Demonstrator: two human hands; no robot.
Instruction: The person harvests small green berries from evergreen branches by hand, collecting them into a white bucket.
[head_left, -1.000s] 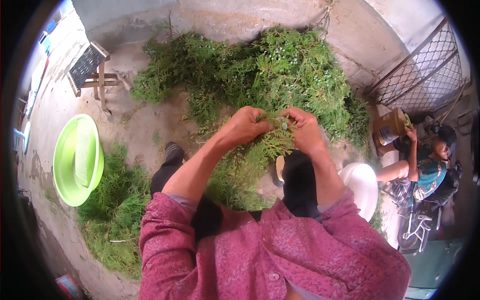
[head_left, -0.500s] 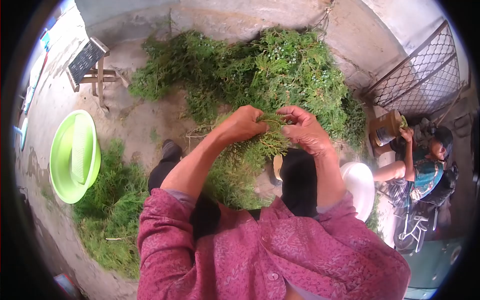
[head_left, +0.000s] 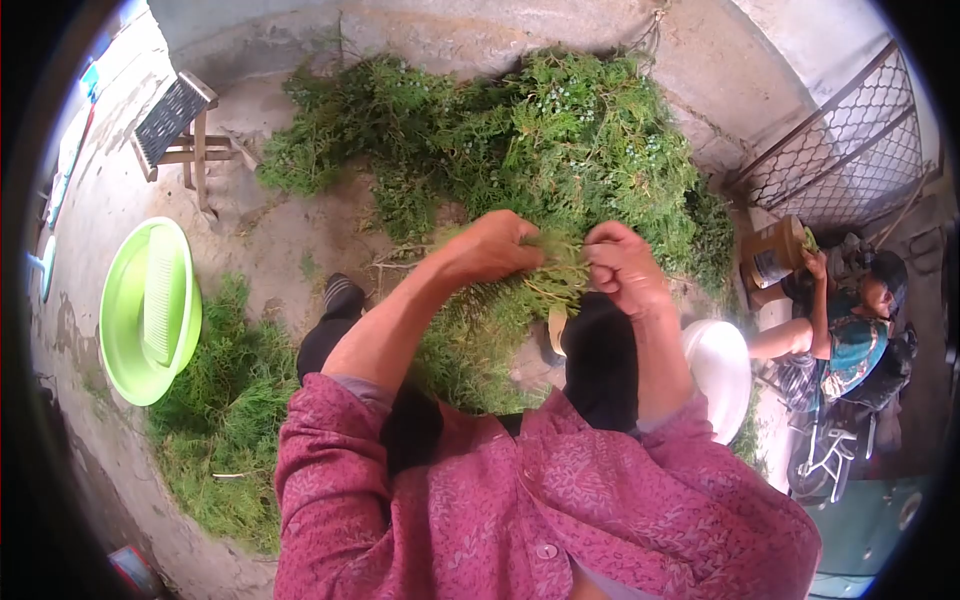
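Note:
My left hand is closed around a green evergreen sprig with flat, scaly leaves, held above the space between my legs. At the sprig's right edge my right hand has its fingers curled in a pinch on the leafy tips; the exact bit between the fingertips is hidden. Behind both hands lies a big heap of leafy evergreen branches with small pale berries. Below the sprig, more loose greenery covers the ground between my feet.
To the left are a light green basin, a pile of picked greenery and a small wooden stool. A white basin stands by my right knee. Farther right, a seated person holds a brown bucket near a metal lattice.
My right hand has shifted slightly right and its spread fingers have closed into a pinch at the sprig's edge. My left hand stays almost in place on the sprig.

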